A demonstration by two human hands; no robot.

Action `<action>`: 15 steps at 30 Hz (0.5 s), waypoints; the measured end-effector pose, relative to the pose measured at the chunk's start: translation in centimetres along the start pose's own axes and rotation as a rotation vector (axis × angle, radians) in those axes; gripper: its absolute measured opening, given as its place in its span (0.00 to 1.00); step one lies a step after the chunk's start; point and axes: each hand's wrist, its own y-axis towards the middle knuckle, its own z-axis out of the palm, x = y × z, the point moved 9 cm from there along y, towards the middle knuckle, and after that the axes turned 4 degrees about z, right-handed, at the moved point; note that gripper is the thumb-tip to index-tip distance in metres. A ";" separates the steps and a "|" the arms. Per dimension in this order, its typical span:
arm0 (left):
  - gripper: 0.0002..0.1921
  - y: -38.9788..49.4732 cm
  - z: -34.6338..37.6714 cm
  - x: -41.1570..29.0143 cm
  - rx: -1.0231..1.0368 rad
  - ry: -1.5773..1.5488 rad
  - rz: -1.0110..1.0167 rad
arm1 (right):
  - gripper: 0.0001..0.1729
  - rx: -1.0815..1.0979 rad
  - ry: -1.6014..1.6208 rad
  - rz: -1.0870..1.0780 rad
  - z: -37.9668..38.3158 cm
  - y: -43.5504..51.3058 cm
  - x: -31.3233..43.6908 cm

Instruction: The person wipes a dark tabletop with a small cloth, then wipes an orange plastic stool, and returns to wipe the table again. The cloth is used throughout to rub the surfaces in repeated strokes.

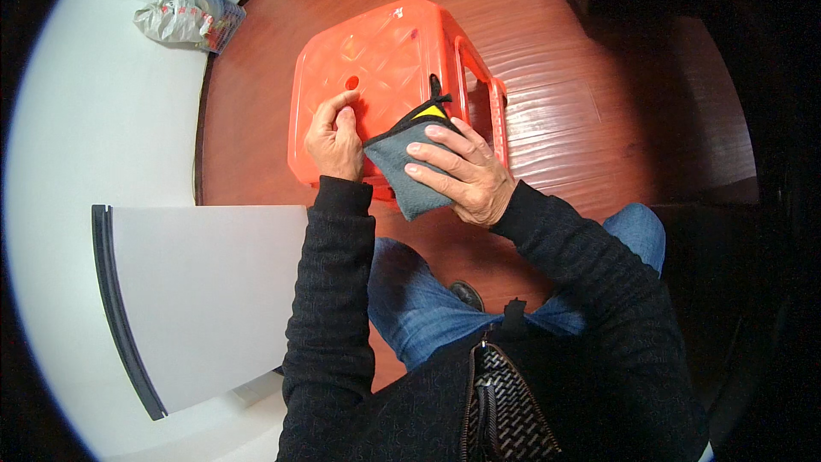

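Note:
A grey microfiber cloth (417, 170), folded into a compact pad, is in my right hand (471, 170). The fingers lie spread across its top, and the thumb is hidden. Black trim edges the cloth, a bit of yellow underside (431, 111) shows at its upper corner, and a black loop (435, 85) sticks out there. At the cloth's left corner is my left hand (337, 141), fingers curled and thumb near the index finger, with nothing visible in it. Both hands are over a red plastic stool (378, 38), whose seat has a diamond pattern and a round hole (351, 83).
A white panel (211, 295) with a dark edge strip juts out on the left. By the white wall (96, 115) at upper left are a plastic bag (170, 19) and a mesh basket (226, 29). Reddish-brown wood-look flooring (551, 109) surrounds the stool; the right side is dark.

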 end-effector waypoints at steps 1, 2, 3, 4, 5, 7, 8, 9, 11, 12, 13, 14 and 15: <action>0.12 0.0 0.1 0.0 0.001 -0.023 -0.009 | 0.33 0.023 -0.021 0.050 0.4 -0.2 -0.4; 0.11 0.0 0.1 -0.1 0.000 -0.024 -0.002 | 0.34 0.001 -0.034 0.084 0.3 -0.3 -0.6; 0.11 0.1 0.1 -0.2 -0.001 -0.027 0.005 | 0.35 -0.052 -0.041 0.103 0.0 -0.3 -0.5; 0.11 0.1 0.1 -0.2 -0.002 -0.019 -0.003 | 0.39 -0.024 -0.030 0.150 0.3 -0.2 -0.8; 0.11 0.1 0.1 -0.4 -0.002 -0.010 0.019 | 0.40 -0.017 -0.007 0.220 0.5 -0.1 -1.2; 0.10 0.0 0.1 -0.7 -0.001 0.025 0.032 | 0.42 -0.029 0.030 0.361 0.6 0.2 -2.3; 0.10 0.0 0.1 -0.8 -0.001 0.032 0.034 | 0.41 -0.026 0.026 0.392 0.6 0.6 -3.0; 0.10 0.0 0.1 -0.9 -0.001 0.040 0.036 | 0.40 -0.052 0.053 0.422 0.5 1.1 -3.8; 0.10 0.0 0.2 -1.0 -0.004 0.046 0.038 | 0.39 -0.082 0.095 0.496 0.6 2.1 -5.9; 0.10 0.0 0.2 -1.1 -0.006 0.044 0.036 | 0.37 -0.086 0.115 0.495 0.6 2.7 -7.0; 0.10 -0.1 0.2 -1.1 -0.007 0.041 0.035 | 0.37 -0.073 0.107 0.498 0.6 3.3 -7.9; 0.10 0.0 0.2 -1.1 -0.007 0.056 0.043 | 0.36 -0.052 0.112 0.525 0.8 3.7 -8.9; 0.10 0.0 0.2 -1.2 -0.008 0.072 0.051 | 0.36 -0.052 0.115 0.518 0.7 4.4 -9.6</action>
